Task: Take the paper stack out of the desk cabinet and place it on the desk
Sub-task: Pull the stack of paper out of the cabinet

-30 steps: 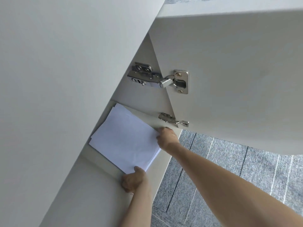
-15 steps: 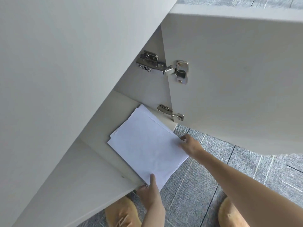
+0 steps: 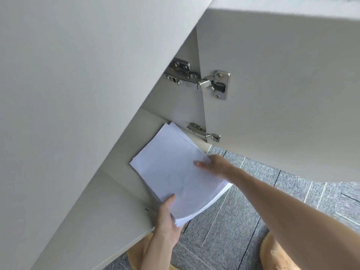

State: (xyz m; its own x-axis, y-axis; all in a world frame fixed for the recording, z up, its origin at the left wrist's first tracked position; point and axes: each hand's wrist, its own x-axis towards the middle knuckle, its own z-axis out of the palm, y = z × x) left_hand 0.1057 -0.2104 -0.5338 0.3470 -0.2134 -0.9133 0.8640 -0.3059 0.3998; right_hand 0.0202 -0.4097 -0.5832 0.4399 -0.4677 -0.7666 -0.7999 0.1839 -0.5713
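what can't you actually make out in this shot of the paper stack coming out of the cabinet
- Desk top: hidden in the head view, only the cabinet's inside and the open door show.
- Underside of the paper stack: hidden by its top sheet, so the left hand and right hand fingers beneath cannot be seen.
- Sheet count: edges too fine.
- Anything printed on the paper: none discernible.

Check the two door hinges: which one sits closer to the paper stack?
The lower hinge, the smaller-looking one just beyond the paper stack at its far corner. The upper hinge, with its large plate on the door, sits well above.
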